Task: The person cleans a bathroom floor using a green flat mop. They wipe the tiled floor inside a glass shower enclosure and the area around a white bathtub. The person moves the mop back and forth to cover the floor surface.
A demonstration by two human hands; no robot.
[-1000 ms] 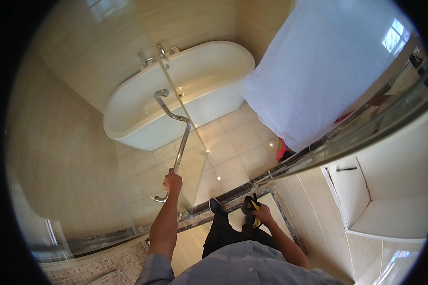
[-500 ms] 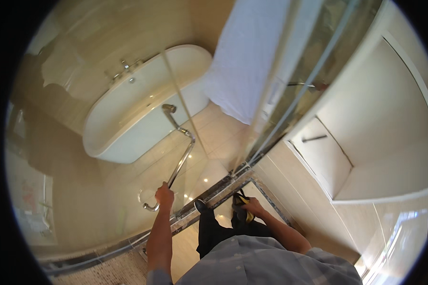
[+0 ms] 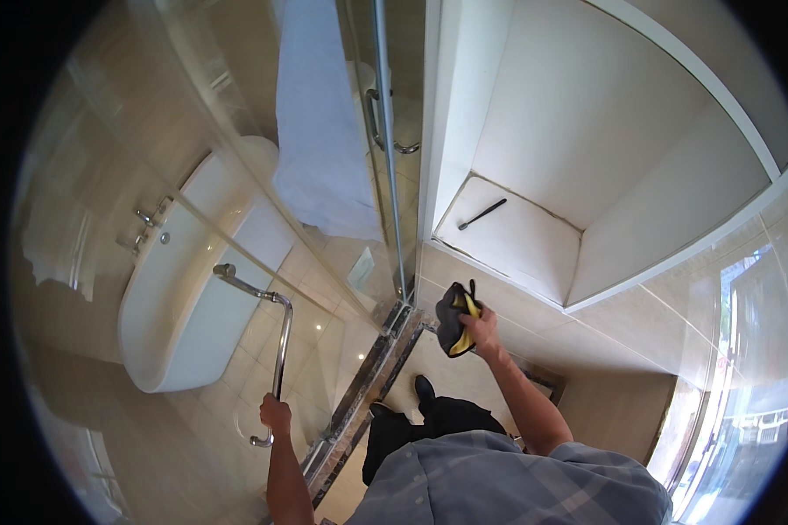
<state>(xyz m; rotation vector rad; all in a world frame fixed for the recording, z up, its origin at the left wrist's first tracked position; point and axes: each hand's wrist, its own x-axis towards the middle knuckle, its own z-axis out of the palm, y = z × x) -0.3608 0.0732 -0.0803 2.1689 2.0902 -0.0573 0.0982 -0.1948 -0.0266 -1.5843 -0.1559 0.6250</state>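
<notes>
Wiping down the shower enclosure by the look of it, left hand (image 3: 276,414) clenched around the chrome door handle (image 3: 278,350), right hand (image 3: 480,328) gripping a dark-and-yellow cloth (image 3: 455,317) raised near the white recessed shelf (image 3: 512,236), likely needing firm contact next.

Bright daylight, glass-door (image 3: 236,175) reflections, heavy fisheye edge bending.

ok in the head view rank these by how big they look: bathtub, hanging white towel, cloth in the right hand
1. bathtub and white towel: look about alike, and the towel hangs nearer the camera, so no ranking.
2. cloth, bunched in the right hand: clearly smallest.
</notes>
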